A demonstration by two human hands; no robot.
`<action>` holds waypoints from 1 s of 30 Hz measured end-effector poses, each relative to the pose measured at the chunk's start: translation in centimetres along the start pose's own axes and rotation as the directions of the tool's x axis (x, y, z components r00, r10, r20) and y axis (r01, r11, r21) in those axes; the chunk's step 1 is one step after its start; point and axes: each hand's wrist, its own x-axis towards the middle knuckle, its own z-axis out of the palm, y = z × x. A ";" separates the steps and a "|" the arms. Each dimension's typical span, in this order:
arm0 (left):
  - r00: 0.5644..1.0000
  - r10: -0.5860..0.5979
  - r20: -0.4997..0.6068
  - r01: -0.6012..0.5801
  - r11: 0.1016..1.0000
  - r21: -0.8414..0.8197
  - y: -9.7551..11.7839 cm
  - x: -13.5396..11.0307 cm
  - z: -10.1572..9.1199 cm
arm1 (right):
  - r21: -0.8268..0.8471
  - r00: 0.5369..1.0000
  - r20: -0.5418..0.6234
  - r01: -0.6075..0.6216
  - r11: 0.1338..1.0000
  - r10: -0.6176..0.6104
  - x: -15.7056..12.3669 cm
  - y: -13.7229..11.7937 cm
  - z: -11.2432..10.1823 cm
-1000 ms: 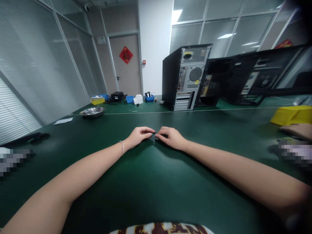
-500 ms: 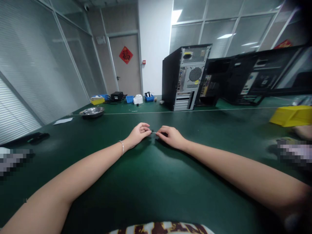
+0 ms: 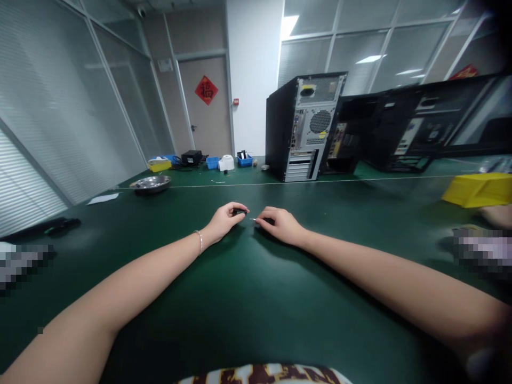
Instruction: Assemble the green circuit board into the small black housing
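The left hand (image 3: 224,220) rests low on the green worktop (image 3: 256,298), its fingers curled in and its thumb and fingertips pinched on a small black piece (image 3: 240,212). A thin bracelet (image 3: 199,241) sits on that wrist. Just beside it, with a narrow gap between them, the right hand (image 3: 280,225) is also closed in a pinch. It grips a thin pale piece (image 3: 253,218) that pokes out toward the left hand. Both pieces are too small to tell what they are. They sit at the middle of the worktop, straight ahead of the person, and both forearms stretch out over the mat.

Further back on the left stands a metal bowl (image 3: 151,184), with a sheet of paper (image 3: 103,198) near it. Behind are small blue bins (image 3: 213,162) and a white object (image 3: 227,162). An upright computer tower (image 3: 306,128) stands at the back right with its rear panel in view, and more open cases lie beside it. A yellow bin (image 3: 478,188) sits at the right edge, and another person's hand (image 3: 498,215) lies just below it.
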 end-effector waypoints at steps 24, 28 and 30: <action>0.999 -0.035 -0.024 0.034 0.999 -0.040 -0.5 0.1 -0.1 | -0.014 1.000 0.016 0.023 1.000 -0.023 0.0 -0.1 0.0; 1.000 -0.013 0.006 0.013 1.000 0.002 -0.7 0.2 -0.2 | -0.001 0.999 0.007 0.032 0.999 -0.032 0.0 -0.1 0.0; 1.000 0.006 0.017 -0.006 0.999 0.038 -0.8 0.2 -0.3 | 0.009 0.999 -0.004 0.040 0.999 -0.040 0.0 -0.1 0.0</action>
